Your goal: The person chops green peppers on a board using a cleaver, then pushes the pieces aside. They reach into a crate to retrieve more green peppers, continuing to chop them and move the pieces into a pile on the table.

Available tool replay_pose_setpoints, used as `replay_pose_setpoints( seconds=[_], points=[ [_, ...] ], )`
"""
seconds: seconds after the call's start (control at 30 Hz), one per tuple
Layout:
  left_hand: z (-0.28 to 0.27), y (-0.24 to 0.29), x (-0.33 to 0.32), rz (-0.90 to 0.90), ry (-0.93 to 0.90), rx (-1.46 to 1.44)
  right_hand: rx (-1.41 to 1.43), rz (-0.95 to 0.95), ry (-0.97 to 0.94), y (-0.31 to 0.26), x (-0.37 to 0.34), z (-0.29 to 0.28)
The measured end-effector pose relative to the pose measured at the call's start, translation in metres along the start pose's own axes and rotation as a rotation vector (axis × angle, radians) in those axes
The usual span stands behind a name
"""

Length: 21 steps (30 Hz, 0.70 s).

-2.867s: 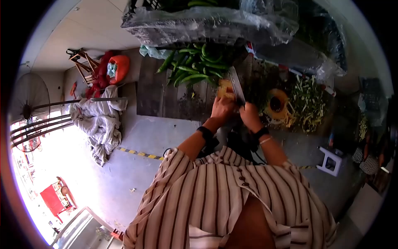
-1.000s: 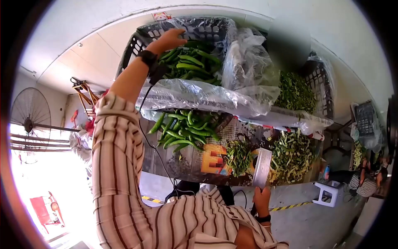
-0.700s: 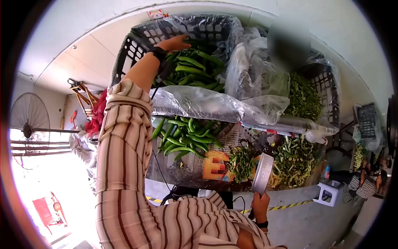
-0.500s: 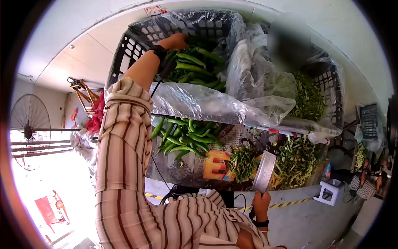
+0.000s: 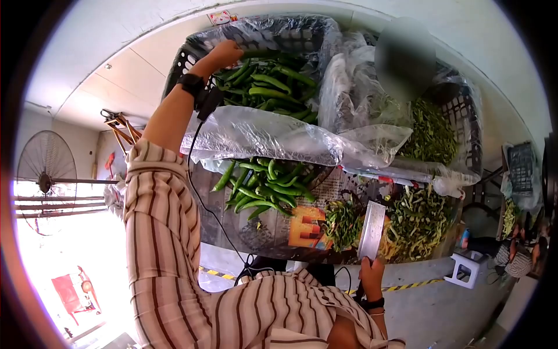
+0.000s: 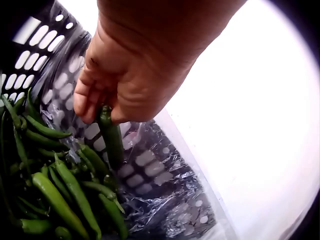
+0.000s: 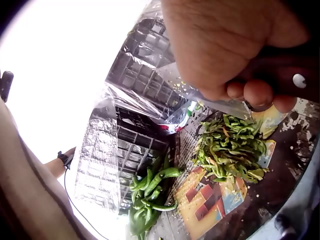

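Observation:
My left hand (image 5: 225, 53) is over the back left of a plastic-lined black crate (image 5: 203, 39) of long green peppers (image 5: 270, 87). In the left wrist view, thumb and fingers pinch one green pepper (image 6: 113, 142) near its upper end, and it hangs down above the others. By the table's front edge, my right hand (image 5: 372, 273) grips a cleaver by its dark handle (image 7: 285, 75). The cleaver's broad blade (image 5: 372, 230) points away from me, between a small heap of sliced peppers (image 5: 342, 224) and a larger, paler heap (image 5: 419, 224).
Whole green peppers (image 5: 264, 186) lie on the dark tabletop (image 5: 218, 230), in front of the crate. A second lined crate (image 5: 465, 110) at the right holds cut greens (image 5: 433, 136). A cable (image 5: 212, 218) hangs from the left wrist. A white stool (image 5: 463, 269) stands right.
Both hands were together at the cleaver over the table; my left hand then reached into the crate and has since risen leftward with a pepper. The right hand keeps hold of the cleaver.

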<state>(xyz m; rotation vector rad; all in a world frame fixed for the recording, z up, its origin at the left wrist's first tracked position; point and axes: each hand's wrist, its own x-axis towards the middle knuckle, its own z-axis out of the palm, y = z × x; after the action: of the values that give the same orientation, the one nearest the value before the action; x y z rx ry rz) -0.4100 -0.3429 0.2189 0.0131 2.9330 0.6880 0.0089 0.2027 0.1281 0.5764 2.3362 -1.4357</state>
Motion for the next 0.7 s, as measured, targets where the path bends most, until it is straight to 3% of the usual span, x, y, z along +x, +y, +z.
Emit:
replay_pose_setpoints(
  seconds=[0.07, 0.17, 0.47, 0.57, 0.7],
  points=[
    [-0.004, 0.011, -0.024, -0.19, 0.025, -0.327, -0.005, 0.021, -0.029, 0.002, -0.001, -0.002],
    [-0.005, 0.017, -0.048, -0.217, 0.059, -0.495, 0.032, 0.01, -0.035, 0.0, -0.004, -0.005],
    [-0.009, 0.042, -0.129, -0.104, 0.092, -1.022, 0.13, 0.006, -0.064, 0.012, -0.004, -0.014],
    [-0.001, 0.06, -0.176, -0.023, 0.026, -1.225, 0.194, 0.003, -0.087, 0.016, -0.002, -0.02],
    [0.028, 0.092, -0.243, -0.051, 0.042, -1.312, 0.1, -0.08, -0.101, 0.027, 0.003, -0.033]
  ],
)
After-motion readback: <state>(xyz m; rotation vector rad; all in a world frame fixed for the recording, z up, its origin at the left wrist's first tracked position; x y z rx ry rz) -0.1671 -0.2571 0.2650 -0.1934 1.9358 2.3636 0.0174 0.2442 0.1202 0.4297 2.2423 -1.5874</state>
